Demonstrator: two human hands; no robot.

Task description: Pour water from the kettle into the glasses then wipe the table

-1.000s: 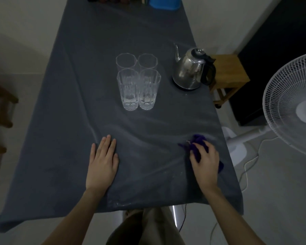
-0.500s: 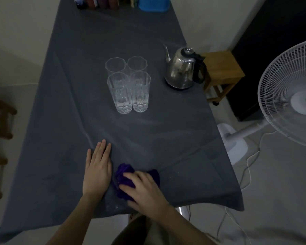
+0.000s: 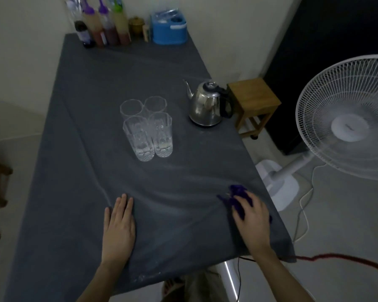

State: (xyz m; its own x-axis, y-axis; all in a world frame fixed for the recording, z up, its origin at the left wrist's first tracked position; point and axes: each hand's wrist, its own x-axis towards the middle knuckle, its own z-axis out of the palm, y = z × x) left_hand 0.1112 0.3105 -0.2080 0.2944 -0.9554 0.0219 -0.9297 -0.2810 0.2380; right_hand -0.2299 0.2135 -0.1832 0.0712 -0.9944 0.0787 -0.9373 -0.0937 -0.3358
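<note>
Wipe stage, judged from the layout: the near two glasses hold a little water at the bottom, kettle parked on its base.

Left hand [image 3: 119, 225]: flat, palm down, fingers together and extended toward 12 o'clock, pressing the dark grey cloth-covered counter [image 3: 79, 192] near the front edge. Grip released, holding nothing; it seems to pin the cover against sliding. A ridge of loose cloth runs from its fingertips up toward 11 o'clock.

Four tall clear cut-glass tumblers [image 3: 147, 127]: tight two-by-two cluster, touching or nearly so, at 12 to 1 o'clock from the left hand, well apart from both hands.

Steel electric kettle with black handle [image 3: 206, 105]: at 2 o'clock from the glasses, near the counter's right edge, spout pointing to 10 o'clock, handle to 3.

Crumpled purple cloth [image 3: 236, 198]: at the front right corner, bunched, its long axis running roughly 10 to 4 o'clock. Right hand [image 3: 252, 221]: on top of it, fingers curled over the wad, pressing and grasping it.

Key relation: the unwiped open stretch lies at 9 o'clock from the cloth, between the two hands. The right hand is the one on the cloth. Nothing stands in that lane. The glasses sit at 11 o'clock, clear of a sideways stroke but exposed to a forward one.

Off the counter, right: wooden stool [image 3: 252, 101], white pedestal fan [image 3: 345, 118].
</note>
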